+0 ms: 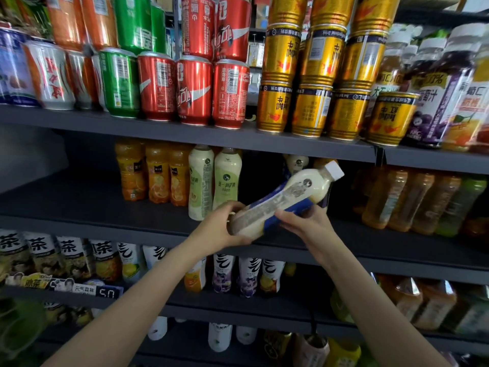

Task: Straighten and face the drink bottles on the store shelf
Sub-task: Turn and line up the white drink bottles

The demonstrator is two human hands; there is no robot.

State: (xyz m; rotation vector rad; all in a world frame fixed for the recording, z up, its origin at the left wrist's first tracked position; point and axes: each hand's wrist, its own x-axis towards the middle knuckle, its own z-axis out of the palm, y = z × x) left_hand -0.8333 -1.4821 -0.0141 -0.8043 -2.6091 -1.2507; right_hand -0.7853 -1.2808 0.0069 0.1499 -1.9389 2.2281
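A milk-tea bottle with a blue label and white cap (pixel 284 198) is tilted in front of the middle shelf (pixel 105 226), cap up to the right. My left hand (pixel 225 229) grips its base. My right hand (pixel 301 221) holds its lower side from the right. Two pale green-label milk-tea bottles (pixel 214 181) stand upright on the shelf just behind and left of it. Another pale bottle (pixel 296 162) stands further back in the dark gap behind the held bottle.
Orange juice bottles (pixel 156 173) stand left of the green ones, amber tea bottles (pixel 412 200) to the right. The shelf above carries red cans (pixel 195 88) and gold cans (pixel 312 75). Tea bottles (pixel 79 260) line the shelf below.
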